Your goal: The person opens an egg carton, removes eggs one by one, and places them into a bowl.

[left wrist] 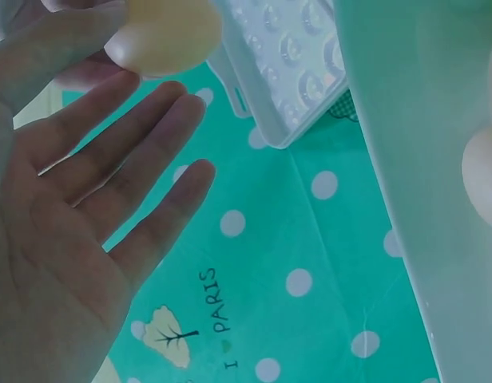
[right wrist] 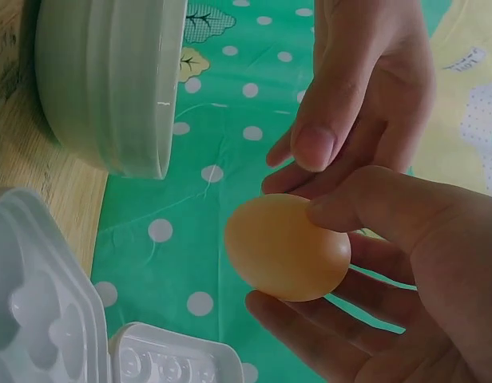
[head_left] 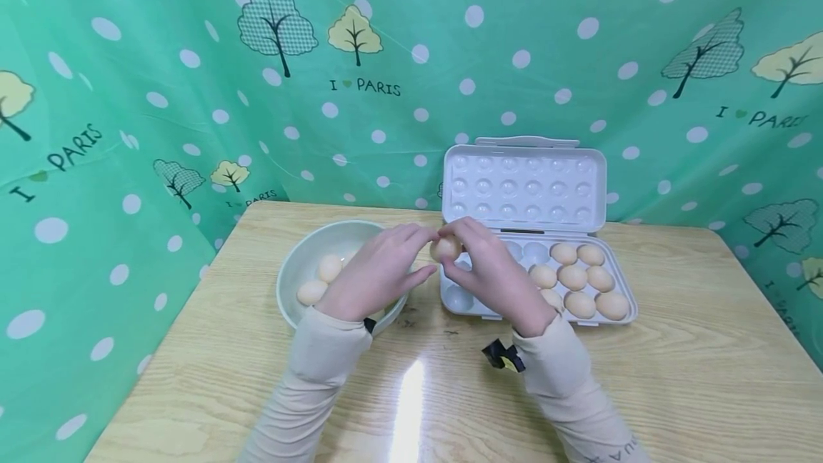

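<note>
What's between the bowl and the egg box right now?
In the head view, a narrow strip of table separates the bowl from the egg box; the left hand partly hides it.

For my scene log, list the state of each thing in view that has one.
Held egg: shell unbroken where visible
Right hand: pinching the egg
Left hand: fingers extended near the egg
Carton: open, partly filled
Lid: upright
Carton eggs: seated in cups
Bowl: upright, holding eggs
Bowl eggs: loose inside
Green cloth: hanging
</note>
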A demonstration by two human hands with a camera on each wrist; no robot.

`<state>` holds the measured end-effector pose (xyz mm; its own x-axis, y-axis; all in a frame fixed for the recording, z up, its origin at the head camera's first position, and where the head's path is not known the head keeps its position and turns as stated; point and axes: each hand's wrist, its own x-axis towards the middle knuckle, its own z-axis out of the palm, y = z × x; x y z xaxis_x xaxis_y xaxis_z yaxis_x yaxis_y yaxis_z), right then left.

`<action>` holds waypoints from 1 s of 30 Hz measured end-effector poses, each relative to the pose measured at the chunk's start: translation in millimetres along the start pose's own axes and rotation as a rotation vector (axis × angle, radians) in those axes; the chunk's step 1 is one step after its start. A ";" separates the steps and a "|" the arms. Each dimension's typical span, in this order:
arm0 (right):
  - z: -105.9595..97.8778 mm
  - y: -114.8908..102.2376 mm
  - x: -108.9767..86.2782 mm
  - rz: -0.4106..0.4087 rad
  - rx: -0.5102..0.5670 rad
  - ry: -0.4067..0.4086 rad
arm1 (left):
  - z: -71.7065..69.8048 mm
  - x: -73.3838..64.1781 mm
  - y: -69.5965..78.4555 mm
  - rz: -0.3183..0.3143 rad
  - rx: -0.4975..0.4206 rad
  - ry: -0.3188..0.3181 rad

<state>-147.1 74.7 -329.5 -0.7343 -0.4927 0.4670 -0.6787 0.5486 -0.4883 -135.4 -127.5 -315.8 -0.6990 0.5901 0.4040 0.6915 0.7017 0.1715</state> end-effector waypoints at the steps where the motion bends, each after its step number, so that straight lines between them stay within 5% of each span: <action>1: 0.4 -0.5 0.1 0.000 0.000 -0.002 | 0.2 -0.1 0.2 -0.001 -0.001 0.001; 14: 7.2 -4.1 -0.3 -0.021 -0.006 0.016 | 4.2 1.6 0.8 0.007 -0.004 0.012; 30: 12.1 -8.3 0.0 0.068 0.126 0.010 | 6.7 0.6 0.6 0.007 -0.070 0.045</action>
<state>-141.7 62.0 -334.3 -0.7788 -0.4503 0.4367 -0.6245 0.4912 -0.6072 -136.6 -124.0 -321.5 -0.6861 0.5752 0.4455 0.7086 0.6670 0.2301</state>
